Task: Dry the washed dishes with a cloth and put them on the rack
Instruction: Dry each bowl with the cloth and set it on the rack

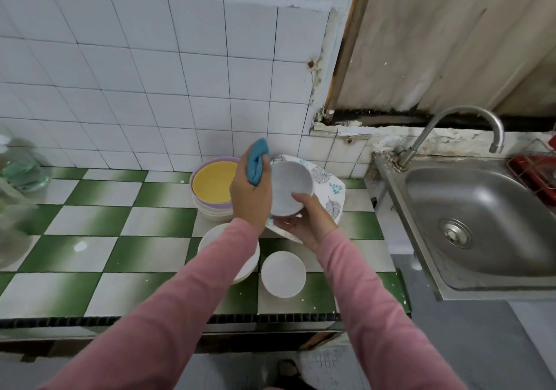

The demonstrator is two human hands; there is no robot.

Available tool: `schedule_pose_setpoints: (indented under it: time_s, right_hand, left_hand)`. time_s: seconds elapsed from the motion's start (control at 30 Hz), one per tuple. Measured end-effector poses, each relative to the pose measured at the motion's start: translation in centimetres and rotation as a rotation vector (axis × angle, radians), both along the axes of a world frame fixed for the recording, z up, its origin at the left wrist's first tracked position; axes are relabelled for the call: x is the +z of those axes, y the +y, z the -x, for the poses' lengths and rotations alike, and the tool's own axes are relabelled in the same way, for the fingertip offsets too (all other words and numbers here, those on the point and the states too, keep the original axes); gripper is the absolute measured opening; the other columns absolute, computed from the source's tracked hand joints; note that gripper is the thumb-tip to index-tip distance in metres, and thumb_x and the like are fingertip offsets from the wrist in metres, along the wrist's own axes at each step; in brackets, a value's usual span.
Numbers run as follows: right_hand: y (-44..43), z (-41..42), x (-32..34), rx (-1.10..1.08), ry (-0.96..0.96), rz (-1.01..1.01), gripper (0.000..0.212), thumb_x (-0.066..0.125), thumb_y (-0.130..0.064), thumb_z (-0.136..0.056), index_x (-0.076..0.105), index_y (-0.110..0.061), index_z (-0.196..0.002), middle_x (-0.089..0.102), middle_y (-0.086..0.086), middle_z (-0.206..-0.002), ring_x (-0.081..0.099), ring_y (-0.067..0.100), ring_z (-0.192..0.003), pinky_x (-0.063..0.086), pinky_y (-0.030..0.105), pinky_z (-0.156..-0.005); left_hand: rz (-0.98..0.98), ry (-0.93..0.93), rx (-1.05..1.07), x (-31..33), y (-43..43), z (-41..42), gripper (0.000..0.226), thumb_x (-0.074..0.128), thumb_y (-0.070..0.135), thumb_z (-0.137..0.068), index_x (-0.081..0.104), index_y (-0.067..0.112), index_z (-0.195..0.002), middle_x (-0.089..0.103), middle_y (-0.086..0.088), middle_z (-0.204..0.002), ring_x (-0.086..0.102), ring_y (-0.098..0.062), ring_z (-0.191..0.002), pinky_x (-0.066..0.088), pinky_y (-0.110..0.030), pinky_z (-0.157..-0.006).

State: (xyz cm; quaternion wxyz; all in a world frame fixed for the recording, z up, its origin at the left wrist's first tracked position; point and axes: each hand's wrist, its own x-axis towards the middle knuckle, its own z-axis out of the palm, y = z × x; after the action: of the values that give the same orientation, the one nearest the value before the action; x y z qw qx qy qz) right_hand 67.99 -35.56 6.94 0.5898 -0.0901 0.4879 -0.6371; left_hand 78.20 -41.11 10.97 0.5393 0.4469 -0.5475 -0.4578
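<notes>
Glass jar (pixel 18 173) blurred, cut by left edge, red rack (pixel 535 176) cropped rt.

A green-and-white chequered tile counter (pixel 90 224) is backed by a white square-tiled wall (pixel 150 73). To the right, a stainless steel sink (pixel 481 218) with a curved metal tap (pixel 469 118) is set below a stained, pale panel (pixel 451 43).

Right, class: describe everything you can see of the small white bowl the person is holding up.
The small white bowl is plain, round and smooth, ceramic by its look, with no pattern. It is held above the counter, tilted so its inside faces the camera. The right hand supports it from below, thumb over the near rim. The left hand, gripping a blue cloth, is at its left edge. Behind it lies a leaf-patterned plate. Whether the bowl is wet cannot be told.
</notes>
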Motion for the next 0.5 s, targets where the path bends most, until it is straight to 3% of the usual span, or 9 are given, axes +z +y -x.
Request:
schedule_pose_setpoints:
  time_s: [0.07, 0.13, 0.23, 0.3, 0.4, 0.5]
  right_hand:
    - [-1.5, 0.2, 1.8, 0.016, 0.007, 0.049, 0.065, 0.072, -0.043, -0.084, 0.049, -0.010, -0.134, 0.058, 0.020, -0.125, 0.065, 0.036, -0.101, 0.057, 0.049, -0.087]
    - [-2.8, 0.5, 3.8, 0.044, -0.004, 0.141, 0.079, 0.069, -0.067, -0.077, 0.056, -0.014, -0.133, 0.064, 0.016, -0.128, 0.065, 0.033, -0.112, 0.053, 0.049, -0.096]
    - [-4.1, 1.9, 5.7, 0.033, -0.026, 0.239, 0.081, 0.037, -0.077, -0.083, 0.063, -0.012, -0.123, 0.069, 0.018, -0.120, 0.066, 0.031, -0.113, 0.050, 0.044, -0.101]
    - [-4.8, 3.0, 6.2, 0.036, -0.043, 0.271, 0.080, 0.033, -0.075, -0.088, 0.061, -0.009, -0.124, 0.070, 0.019, -0.116, 0.067, 0.031, -0.110, 0.053, 0.042, -0.098]
    - [-5.3, 4.1, 6.7, 0.059, -0.081, 0.289, 0.084, 0.046, -0.071, -0.083, 0.053, -0.005, -0.135, 0.064, 0.024, -0.126, 0.062, 0.037, -0.117, 0.051, 0.046, -0.101]
    - [-5.7, 4.9, 6.7, 0.092, -0.089, 0.305, 0.079, 0.047, -0.069, -0.081, 0.057, -0.007, -0.129, 0.065, 0.025, -0.121, 0.063, 0.037, -0.112, 0.054, 0.046, -0.096]
  left_hand:
    - [0.119, -0.157, -0.085, 1.1, -0.4, 1.3, 0.038, 0.055, 0.031, -0.100, 0.054, 0.022, -0.137, 0.066, 0.006, -0.106, 0.061, 0.004, -0.091, 0.049, -0.011, -0.079]
    - [0.207, -0.360, -0.199, 1.7, -0.6, 2.5, 0.048, 0.052, 0.034, -0.100, 0.044, 0.027, -0.146, 0.063, 0.000, -0.125, 0.061, -0.012, -0.111, 0.049, -0.024, -0.098]
    - [0.255, -0.607, -0.343, 2.6, -0.8, 3.6, 0.052, 0.043, 0.037, -0.103, 0.031, 0.026, -0.153, 0.057, -0.003, -0.135, 0.055, -0.021, -0.121, 0.044, -0.035, -0.106]
    - [0.316, -0.673, -0.482, 3.8, -1.2, 3.5, 0.052, 0.040, 0.037, -0.104, 0.030, 0.025, -0.154, 0.052, -0.002, -0.142, 0.052, -0.022, -0.126, 0.041, -0.040, -0.109]
    - [0.427, -0.887, -0.642, 5.7, -2.5, 2.6, 0.040, 0.037, 0.038, -0.105, 0.048, 0.025, -0.141, 0.064, -0.002, -0.123, 0.060, -0.023, -0.110, 0.047, -0.037, -0.094]
    - [0.371, -1.005, -0.680, 6.6, -3.6, 2.4, 0.031, 0.033, 0.042, -0.105, 0.060, 0.027, -0.107, 0.066, -0.002, -0.099, 0.062, -0.024, -0.090, 0.047, -0.034, -0.080]
